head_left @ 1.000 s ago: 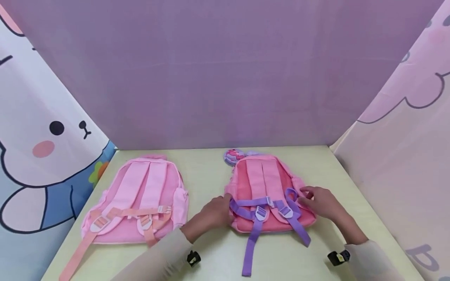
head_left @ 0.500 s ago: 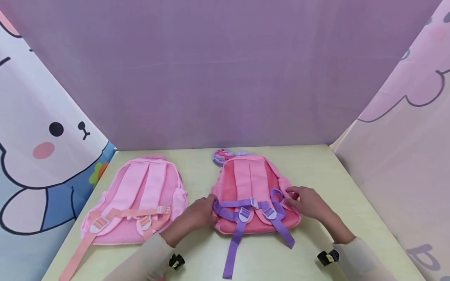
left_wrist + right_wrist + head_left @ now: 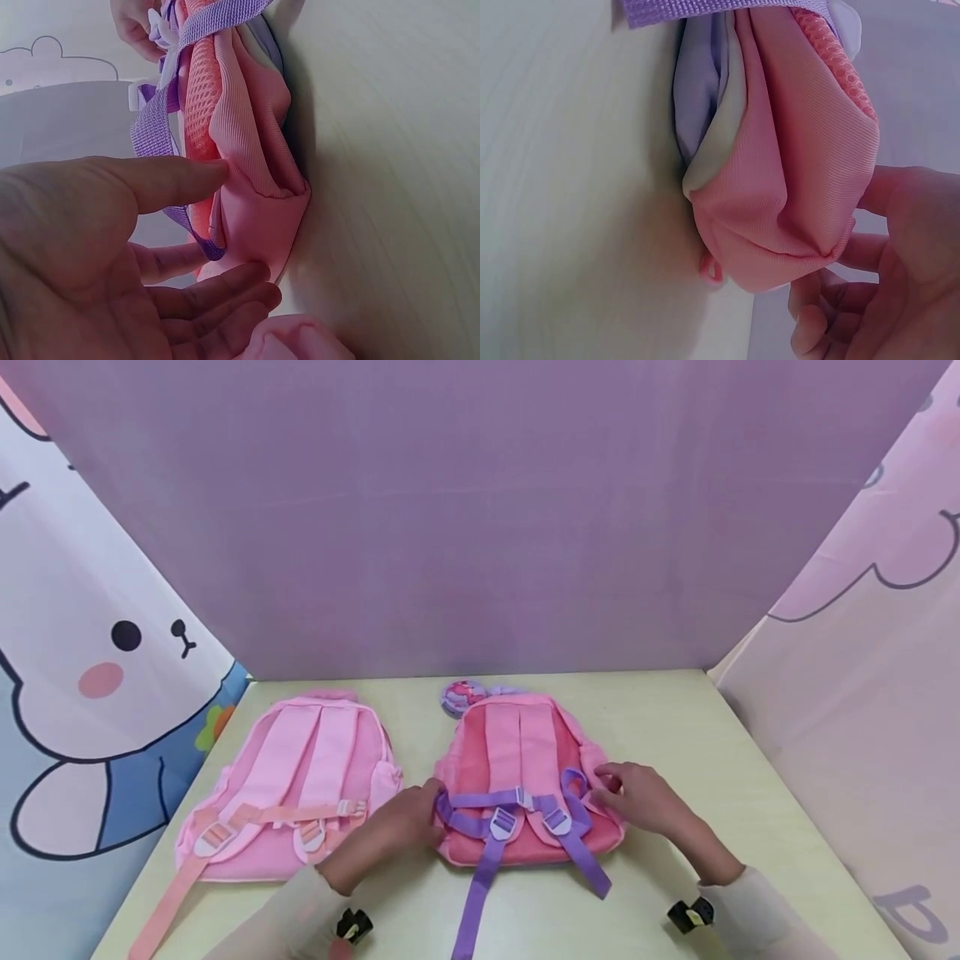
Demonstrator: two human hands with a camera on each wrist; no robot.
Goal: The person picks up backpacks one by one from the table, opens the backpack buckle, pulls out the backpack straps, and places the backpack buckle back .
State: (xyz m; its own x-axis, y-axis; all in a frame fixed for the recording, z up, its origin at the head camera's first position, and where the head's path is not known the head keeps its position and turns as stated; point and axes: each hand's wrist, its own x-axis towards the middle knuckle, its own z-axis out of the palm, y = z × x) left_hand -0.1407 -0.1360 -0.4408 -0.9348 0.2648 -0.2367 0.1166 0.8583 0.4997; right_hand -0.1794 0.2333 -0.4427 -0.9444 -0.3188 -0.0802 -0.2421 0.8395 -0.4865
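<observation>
A pink backpack (image 3: 522,752) with purple straps lies strap side up on the table. My left hand (image 3: 411,817) is at its left side; the left wrist view shows the thumb straight against the pink fabric and the relaxed fingers (image 3: 225,296) beside the side pocket. On the other side, my right hand (image 3: 637,795) touches the backpack's edge with thumb and fingertips. In the right wrist view its loosely bent fingers (image 3: 832,300) are at the pocket's lower corner. A round purple-pink charm (image 3: 462,697) lies by the backpack's top left.
To the left lies a lighter pink backpack (image 3: 288,752) with peach straps, partly hidden behind my left forearm. One of its straps trails towards the front of the pale table (image 3: 675,718). A purple panel (image 3: 480,527) stands behind, with printed cartoon sheets on either side.
The backpack with purple straps has slid left and slightly towards me, closer to the other backpack. Both hands have moved left along with it, staying at its sides.
</observation>
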